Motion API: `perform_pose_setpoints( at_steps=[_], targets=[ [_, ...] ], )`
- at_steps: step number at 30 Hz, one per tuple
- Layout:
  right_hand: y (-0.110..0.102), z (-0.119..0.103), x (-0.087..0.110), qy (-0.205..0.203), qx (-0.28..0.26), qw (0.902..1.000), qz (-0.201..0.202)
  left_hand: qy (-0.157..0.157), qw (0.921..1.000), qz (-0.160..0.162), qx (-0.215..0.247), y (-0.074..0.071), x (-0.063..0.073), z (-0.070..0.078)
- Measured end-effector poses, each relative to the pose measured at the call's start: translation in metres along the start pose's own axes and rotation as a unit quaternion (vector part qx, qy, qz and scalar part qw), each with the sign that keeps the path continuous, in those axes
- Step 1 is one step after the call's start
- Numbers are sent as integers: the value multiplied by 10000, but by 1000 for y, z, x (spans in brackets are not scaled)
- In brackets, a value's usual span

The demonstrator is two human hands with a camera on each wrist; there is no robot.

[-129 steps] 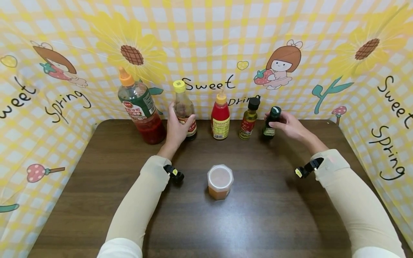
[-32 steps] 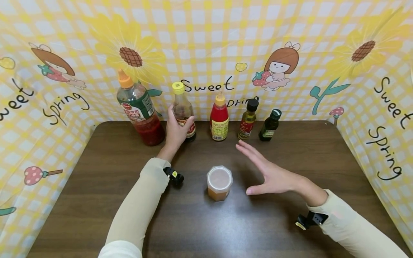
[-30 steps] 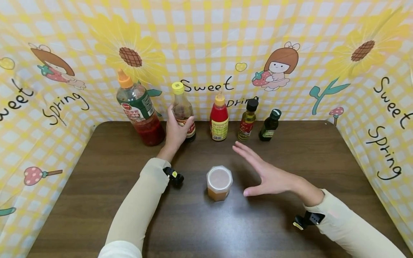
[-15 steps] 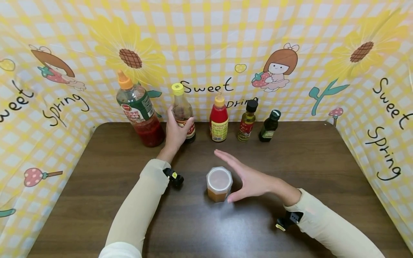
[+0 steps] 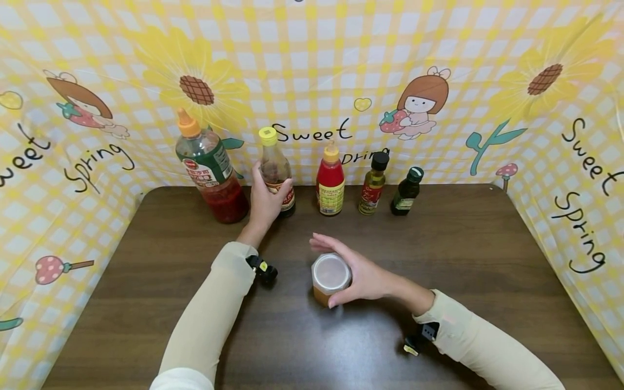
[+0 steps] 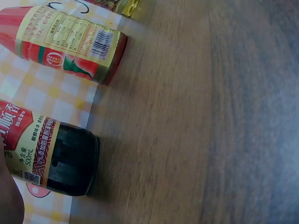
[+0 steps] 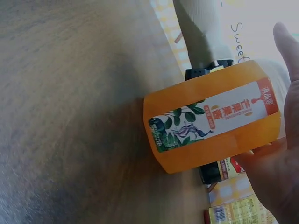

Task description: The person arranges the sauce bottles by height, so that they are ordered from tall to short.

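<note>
In the head view my left hand (image 5: 267,203) grips a yellow-capped vinegar bottle (image 5: 275,162) upright at the back of the table. Its dark base and label show in the left wrist view. My right hand (image 5: 363,279) spreads around a lidded jar of mango jam (image 5: 331,273), fingers behind it and thumb at its near side. From the right wrist the orange jam jar (image 7: 215,116) appears with a gap between it and the thumb. Whether the other fingers touch it I cannot tell.
Left of the vinegar stands a large orange-capped red sauce bottle (image 5: 214,179). To the right are a ketchup bottle (image 5: 331,187), a black-capped oil bottle (image 5: 372,187) and a small dark green bottle (image 5: 407,192). Patterned cloth (image 5: 312,70) rises behind the brown table (image 5: 170,303).
My right hand has let go of the small green bottle and moved left and nearer, coming around the jam jar. My left hand keeps its hold on the vinegar bottle.
</note>
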State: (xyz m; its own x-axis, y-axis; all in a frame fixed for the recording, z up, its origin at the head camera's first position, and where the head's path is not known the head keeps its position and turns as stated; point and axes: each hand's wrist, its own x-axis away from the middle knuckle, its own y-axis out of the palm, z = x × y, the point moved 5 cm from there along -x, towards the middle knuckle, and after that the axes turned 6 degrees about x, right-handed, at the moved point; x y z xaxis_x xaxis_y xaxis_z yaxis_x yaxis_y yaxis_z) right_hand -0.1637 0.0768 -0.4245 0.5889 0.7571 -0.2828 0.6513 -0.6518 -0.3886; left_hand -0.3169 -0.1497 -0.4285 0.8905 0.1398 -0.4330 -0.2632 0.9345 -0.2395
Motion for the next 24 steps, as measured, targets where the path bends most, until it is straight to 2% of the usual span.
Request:
perform_pose_setpoints(
  at_steps=[8, 18, 24],
  targets=[
    [3, 5, 0, -226, -533, 9982, 154, -18, 10000, -17, 21, 0, 0, -2],
    [8, 18, 6, -42, -1057, 9942, 195, -107, 9999, -49, 54, 1, 0, -3],
    [10, 20, 7, 101, -1034, 9942, 265, -65, 10000, 18, -3, 1, 0, -4]
  ],
)
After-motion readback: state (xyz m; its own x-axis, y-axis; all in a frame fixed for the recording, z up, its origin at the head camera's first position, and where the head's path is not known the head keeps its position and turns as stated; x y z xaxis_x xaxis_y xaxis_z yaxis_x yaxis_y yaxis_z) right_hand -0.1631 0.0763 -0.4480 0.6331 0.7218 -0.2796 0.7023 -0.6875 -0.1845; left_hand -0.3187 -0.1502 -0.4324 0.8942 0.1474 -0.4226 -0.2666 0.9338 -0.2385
